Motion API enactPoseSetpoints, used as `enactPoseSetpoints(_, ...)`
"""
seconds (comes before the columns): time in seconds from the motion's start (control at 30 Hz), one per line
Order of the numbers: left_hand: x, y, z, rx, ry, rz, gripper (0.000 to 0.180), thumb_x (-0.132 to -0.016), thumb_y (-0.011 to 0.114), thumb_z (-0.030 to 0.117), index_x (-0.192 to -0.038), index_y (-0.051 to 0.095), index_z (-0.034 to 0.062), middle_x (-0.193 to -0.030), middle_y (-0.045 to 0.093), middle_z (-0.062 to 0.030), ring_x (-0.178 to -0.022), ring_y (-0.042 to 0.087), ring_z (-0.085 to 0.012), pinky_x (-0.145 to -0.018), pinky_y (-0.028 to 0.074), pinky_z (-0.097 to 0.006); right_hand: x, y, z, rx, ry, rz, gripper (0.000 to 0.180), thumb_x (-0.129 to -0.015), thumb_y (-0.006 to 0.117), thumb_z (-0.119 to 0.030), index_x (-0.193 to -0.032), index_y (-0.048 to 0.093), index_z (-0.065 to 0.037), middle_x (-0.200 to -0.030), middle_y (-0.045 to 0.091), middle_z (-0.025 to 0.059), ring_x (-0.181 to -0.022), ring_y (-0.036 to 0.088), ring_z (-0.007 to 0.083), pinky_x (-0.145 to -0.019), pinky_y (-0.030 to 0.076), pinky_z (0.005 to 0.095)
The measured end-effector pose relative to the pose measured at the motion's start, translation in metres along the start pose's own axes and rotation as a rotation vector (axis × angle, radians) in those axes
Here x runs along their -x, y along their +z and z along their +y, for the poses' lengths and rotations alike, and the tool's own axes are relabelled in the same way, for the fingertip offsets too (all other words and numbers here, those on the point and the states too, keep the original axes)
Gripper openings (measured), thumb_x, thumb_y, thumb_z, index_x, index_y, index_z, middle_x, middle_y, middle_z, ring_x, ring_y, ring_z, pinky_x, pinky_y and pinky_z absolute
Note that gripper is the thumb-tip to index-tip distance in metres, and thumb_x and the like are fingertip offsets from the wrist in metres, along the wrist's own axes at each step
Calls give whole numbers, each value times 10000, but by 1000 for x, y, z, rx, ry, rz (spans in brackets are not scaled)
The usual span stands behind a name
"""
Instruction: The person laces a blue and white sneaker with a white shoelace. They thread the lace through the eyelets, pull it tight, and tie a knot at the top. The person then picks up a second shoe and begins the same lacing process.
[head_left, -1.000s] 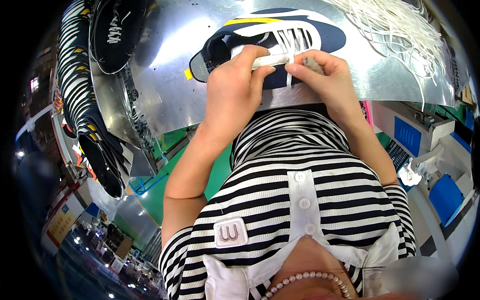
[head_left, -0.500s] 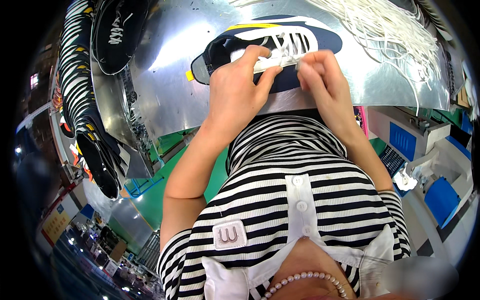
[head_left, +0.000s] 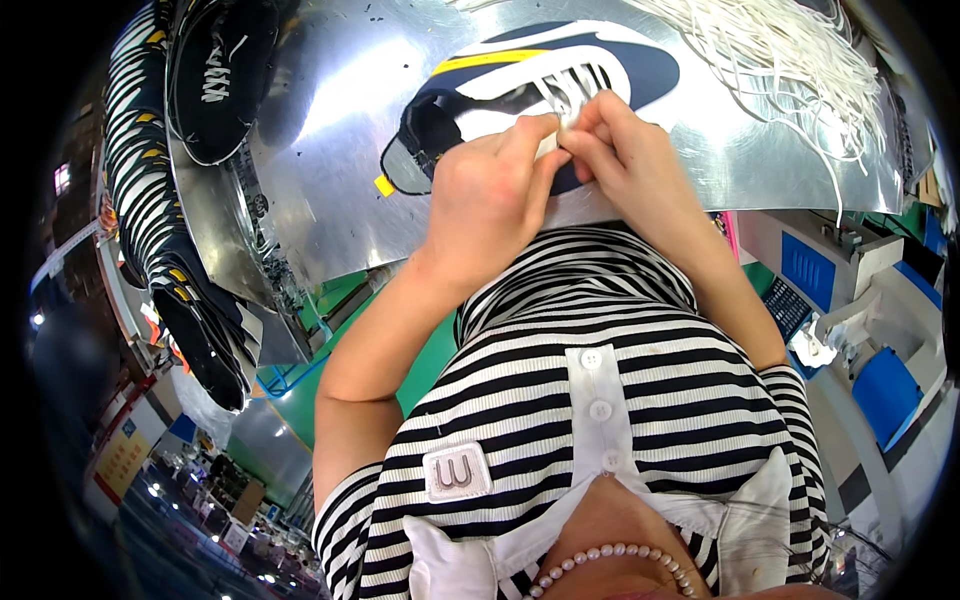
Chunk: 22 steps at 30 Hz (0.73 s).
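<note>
A navy, white and yellow shoe upper (head_left: 652, 75) lies flat before me, its toe to the right and its yellow heel tab to the left. White shoelace (head_left: 562, 92) crosses part of its eyelet rows. Over the near eyelet row, my left hand (head_left: 490, 195) is closed in a pinch on the lace. My right hand (head_left: 638, 160) meets it there, thumb and forefinger also pinched on the lace. The fingers cover the near eyelets and the lace tip.
The upper rests on a shiny metal table (head_left: 345, 190). Loose white laces (head_left: 770, 60) spread over its far right. A dark upper with white lacing (head_left: 225, 85) lies at the left, beside a long row of stacked uppers (head_left: 140, 150). Grey machinery with blue panels (head_left: 806, 270) stands at right.
My right hand has moved left to meet my left hand, which has turned and closed into a pinch. The upper has tilted slightly, its heel end nearer me.
</note>
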<state>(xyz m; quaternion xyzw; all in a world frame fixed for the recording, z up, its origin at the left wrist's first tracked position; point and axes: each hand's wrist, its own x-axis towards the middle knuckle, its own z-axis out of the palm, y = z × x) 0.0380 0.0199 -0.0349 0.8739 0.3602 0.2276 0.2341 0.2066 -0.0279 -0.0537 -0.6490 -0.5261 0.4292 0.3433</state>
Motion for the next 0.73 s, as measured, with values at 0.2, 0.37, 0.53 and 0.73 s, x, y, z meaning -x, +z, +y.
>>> enactPoseSetpoints(0.2,2,-8,2,204,-173,-119,218,-838,719,107,-1043,695,35,-834,693,-157,-678,666,-280,-606,489,-303,-1,-48,-2,-29,-174,169,167,-945,619,-190,-1033,625,-49,-737,669,80,-651,642,176,-601,483,297)
enactPoseSetpoints(0.37,-2,-25,-2,15,-100,-347,230,-831,730,231,-878,722,6,-667,642,-163,-554,620,-296,-538,476,-347,-32,-11,29,259,-405,519,190,-923,661,-204,-1050,633,-66,-738,668,106,-595,629,247,-549,486,332)
enactPoseSetpoints(0.53,3,-34,0,-59,31,-224,281,-805,760,151,-1033,679,7,-880,674,-180,-765,637,-333,-685,502,-379,-27,-19,22,8,-264,438,210,-922,662,-196,-1071,629,-51,-808,683,147,-695,669,255,-631,506,319)
enactPoseSetpoints(0.73,119,27,-25,622,-488,401,771,-828,762,56,-1443,297,58,-1563,241,-157,-1319,430,-358,-1088,376,-396,-13,-23,22,-145,-182,333,278,-905,700,-223,-1123,634,-65,-963,712,124,-877,686,268,-783,522,308)
